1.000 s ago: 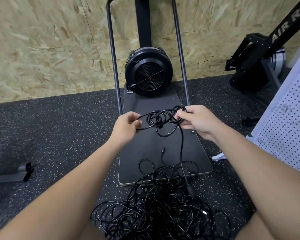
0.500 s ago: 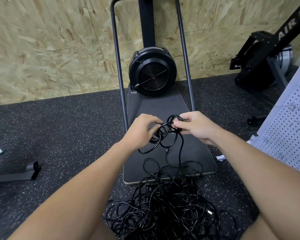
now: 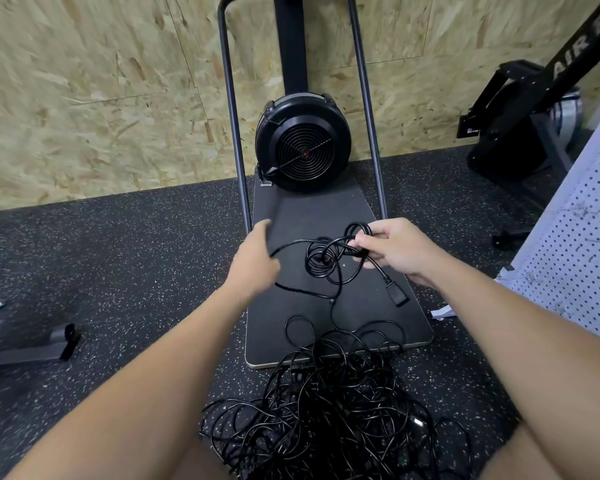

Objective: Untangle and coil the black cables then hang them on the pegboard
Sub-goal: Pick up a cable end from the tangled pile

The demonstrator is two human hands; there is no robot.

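Small coil [image 3: 326, 261] of black cable pinched in right hand [image 3: 395, 251], left hand [image 3: 257, 258] gripping its free strand to draw it out, tangled pile [image 3: 326, 417] below on floor, pegboard [image 3: 582, 244] rightward.

- The cable pile [image 3: 326, 417] runs off the bottom edge.
- The pegboard [image 3: 582, 258] is cut by the right edge.
- The left hand [image 3: 255, 261] is blurred; its fingers' hold on the cable [image 3: 291, 242] cannot be told.
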